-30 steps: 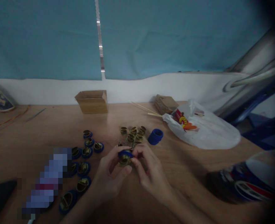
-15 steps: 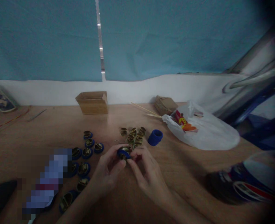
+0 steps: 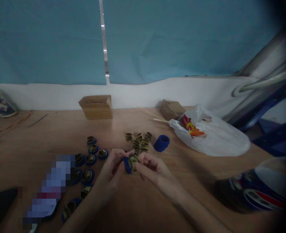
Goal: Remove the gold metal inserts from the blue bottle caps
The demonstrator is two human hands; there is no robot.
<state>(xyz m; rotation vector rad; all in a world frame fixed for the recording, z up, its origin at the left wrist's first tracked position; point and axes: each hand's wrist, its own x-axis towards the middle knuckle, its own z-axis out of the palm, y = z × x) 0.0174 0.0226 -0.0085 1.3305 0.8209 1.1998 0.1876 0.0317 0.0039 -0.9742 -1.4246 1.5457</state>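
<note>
Over the wooden table (image 3: 48, 132), my left hand (image 3: 112, 173) and my right hand (image 3: 151, 170) meet around one small piece. My left fingers pinch a blue ring (image 3: 127, 165), turned on edge. My right fingers press a brass-coloured insert (image 3: 133, 161) against it. Just beyond my hands lies a heap of loose brass inserts (image 3: 139, 140). A stack of blue rings (image 3: 161, 142) stands to the right of that heap. To the left, several blue rings with brass inserts in them (image 3: 91, 158) are laid out in rows.
An open cardboard box (image 3: 96, 105) and a brown packet (image 3: 172, 109) stand by the back wall. A white plastic bag (image 3: 213, 132) lies at the right with thin wooden sticks (image 3: 151, 115) beside it. A pixelated patch (image 3: 49, 191) covers the near left.
The blue ring lay flat on top between my fingers; now it is turned on edge with the brass insert facing right. My hands have lifted a little and closed together.
</note>
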